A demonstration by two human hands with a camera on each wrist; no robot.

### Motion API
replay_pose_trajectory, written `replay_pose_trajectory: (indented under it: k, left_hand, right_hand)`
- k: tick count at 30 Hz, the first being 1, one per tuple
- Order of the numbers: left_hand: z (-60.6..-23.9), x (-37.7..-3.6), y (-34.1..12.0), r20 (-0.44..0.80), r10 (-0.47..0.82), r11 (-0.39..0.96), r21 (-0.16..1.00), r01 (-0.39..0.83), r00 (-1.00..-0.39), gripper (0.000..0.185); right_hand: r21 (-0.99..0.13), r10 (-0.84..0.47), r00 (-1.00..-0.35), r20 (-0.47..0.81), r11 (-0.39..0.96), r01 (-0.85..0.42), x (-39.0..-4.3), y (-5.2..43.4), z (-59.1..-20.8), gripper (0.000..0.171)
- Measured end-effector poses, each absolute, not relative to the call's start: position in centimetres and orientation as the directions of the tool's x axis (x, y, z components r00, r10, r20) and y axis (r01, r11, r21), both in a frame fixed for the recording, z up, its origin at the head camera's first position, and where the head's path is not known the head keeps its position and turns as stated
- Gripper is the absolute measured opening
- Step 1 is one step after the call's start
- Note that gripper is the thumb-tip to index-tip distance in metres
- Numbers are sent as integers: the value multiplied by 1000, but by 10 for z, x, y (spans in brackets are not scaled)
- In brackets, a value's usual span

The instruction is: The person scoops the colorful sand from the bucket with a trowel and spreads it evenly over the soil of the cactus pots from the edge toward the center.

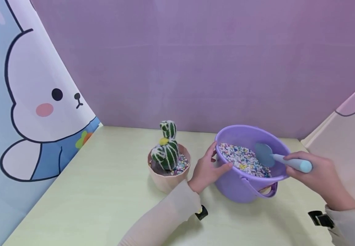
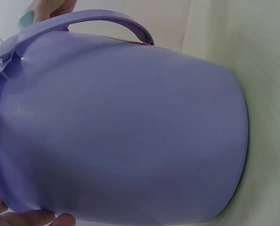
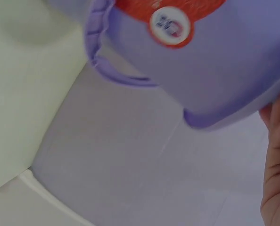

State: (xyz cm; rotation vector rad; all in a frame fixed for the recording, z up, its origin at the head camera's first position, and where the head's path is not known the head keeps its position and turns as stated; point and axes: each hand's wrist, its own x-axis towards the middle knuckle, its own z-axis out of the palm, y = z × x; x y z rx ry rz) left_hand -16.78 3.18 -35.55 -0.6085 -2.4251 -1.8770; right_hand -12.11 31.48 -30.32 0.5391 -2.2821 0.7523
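Our right hand [image 1: 320, 177] curls around the light blue scoop [image 1: 280, 160], its blade down in the coloured pebbles [image 1: 242, 160], while our left hand [image 1: 206, 169] grips the rim of the tilted purple bucket [image 1: 242, 184]. The pink pot [image 1: 166, 181] just beside it already holds the cactus [image 1: 166, 152] and some pebbles, so we judge more topping-up remains. All stands on a pale yellow-green table [image 1: 97, 198] before a purple wall [image 1: 196, 61] and a rabbit curtain [image 1: 36, 95].

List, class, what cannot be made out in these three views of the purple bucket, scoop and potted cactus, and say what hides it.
- Head view: depth of the coloured pebbles in the purple plastic bucket; its wall hides it.
- Head view: the front of the pale blue scoop, sunk in pebbles.
- Left wrist view: the left hand, cut off by the bottom edge.
- Right wrist view: the red round label, blurred and cut off at the top edge.
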Motion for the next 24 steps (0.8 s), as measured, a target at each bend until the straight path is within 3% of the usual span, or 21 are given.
replay_pose_trajectory:
  k: [6, 16, 24]
  left_hand:
    - [-356, -167, 32, 206, 285, 229, 934, 275, -936, 85]
    - [-357, -167, 33, 180, 278, 241, 938, 251, -943, 85]
    - [-358, -167, 34, 170, 277, 237, 942, 239, -946, 86]
  right_hand:
    - [-327, -219, -649, 728, 721, -610, -126, 303, -301, 28]
    - [-520, -83, -682, 726, 583, -624, -121, 296, -306, 48]
    - [-632, 37, -755, 655, 574, -520, -122, 285, -304, 39]
